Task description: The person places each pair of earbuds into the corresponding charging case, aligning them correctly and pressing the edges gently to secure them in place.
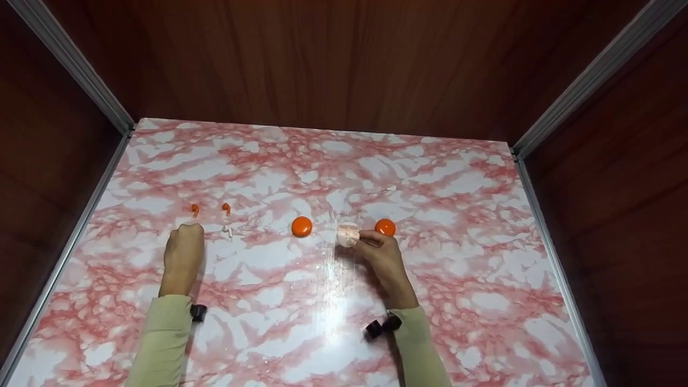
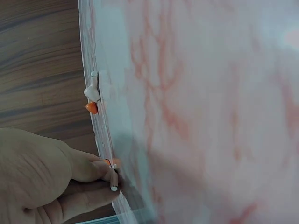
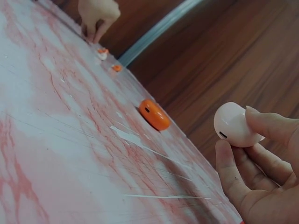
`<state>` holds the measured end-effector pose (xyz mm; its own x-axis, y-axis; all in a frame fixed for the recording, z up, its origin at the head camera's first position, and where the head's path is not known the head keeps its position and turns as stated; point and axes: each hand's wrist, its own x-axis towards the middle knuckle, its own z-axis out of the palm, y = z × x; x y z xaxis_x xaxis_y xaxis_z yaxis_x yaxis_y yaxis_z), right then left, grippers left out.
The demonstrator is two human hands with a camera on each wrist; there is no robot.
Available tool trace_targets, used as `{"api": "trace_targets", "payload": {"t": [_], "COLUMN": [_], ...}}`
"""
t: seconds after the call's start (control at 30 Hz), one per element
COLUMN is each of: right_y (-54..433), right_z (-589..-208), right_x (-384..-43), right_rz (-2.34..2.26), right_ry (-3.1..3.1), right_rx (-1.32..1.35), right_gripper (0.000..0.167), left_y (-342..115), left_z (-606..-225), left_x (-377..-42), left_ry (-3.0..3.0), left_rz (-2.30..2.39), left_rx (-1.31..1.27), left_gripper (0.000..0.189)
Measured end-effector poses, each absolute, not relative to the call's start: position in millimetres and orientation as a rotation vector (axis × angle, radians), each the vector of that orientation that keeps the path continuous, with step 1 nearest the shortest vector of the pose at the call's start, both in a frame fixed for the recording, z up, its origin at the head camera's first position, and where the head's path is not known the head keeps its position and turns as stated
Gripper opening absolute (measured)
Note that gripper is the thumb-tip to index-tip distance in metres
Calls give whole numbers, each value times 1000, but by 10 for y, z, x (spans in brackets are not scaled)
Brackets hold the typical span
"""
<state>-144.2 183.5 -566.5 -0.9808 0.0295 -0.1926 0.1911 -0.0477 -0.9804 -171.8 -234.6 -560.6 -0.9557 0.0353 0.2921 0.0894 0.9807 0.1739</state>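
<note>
My left hand (image 1: pixel 184 252) is low at the table's left side. In the left wrist view its thumb and finger pinch a white earbud (image 2: pixel 114 180), whose stem points down. My right hand (image 1: pixel 388 266) grips a rounded white earbud case (image 3: pixel 233 123) between thumb and fingers, raised over the table. A small dark slot shows on the case's lower edge. Beside the right hand lies an orange earbud case (image 1: pixel 385 227); another orange case (image 1: pixel 301 226) sits to the left of the white one.
Two orange earbuds (image 1: pixel 195 209) lie apart beyond the left hand. Another white earbud (image 1: pixel 229 232) rests right of that hand. The red-and-white marbled table (image 1: pixel 258 301) is bounded by dark wood panels (image 1: pixel 322 64) with grey metal strips in the corners.
</note>
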Motion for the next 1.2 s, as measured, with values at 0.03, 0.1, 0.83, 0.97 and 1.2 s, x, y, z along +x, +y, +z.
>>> {"api": "trace_targets", "payload": {"t": [0.03,0.1,0.83,0.97,1.2], "right_y": [1835,1836,1855,1845,1830], "right_z": [-5662,-5656,-5682,-5686,-5690], "right_x": [-1440,-1433,-1434,-1435,-1431], "right_rz": [-2183,-2187,-2181,-2191,-2202], "right_ry": [2084,2068,2068,2066,2044], "right_rx": [240,238,235,216,220], "right_gripper": [30,30,30,30,30], "left_y": [-2351,-2358,-2202,-2109,-1913], "left_z": [-5609,-5617,-5477,-5428,-5377], "left_x": [-1717,-1720,-1808,-1803,-1877], "left_ry": [-2837,-2836,-2654,-2652,-2554], "left_rz": [-268,-285,-727,-1053,-1678], "left_rx": [-96,-106,-210,-77,155], "left_gripper": [27,28,19,19,24]}}
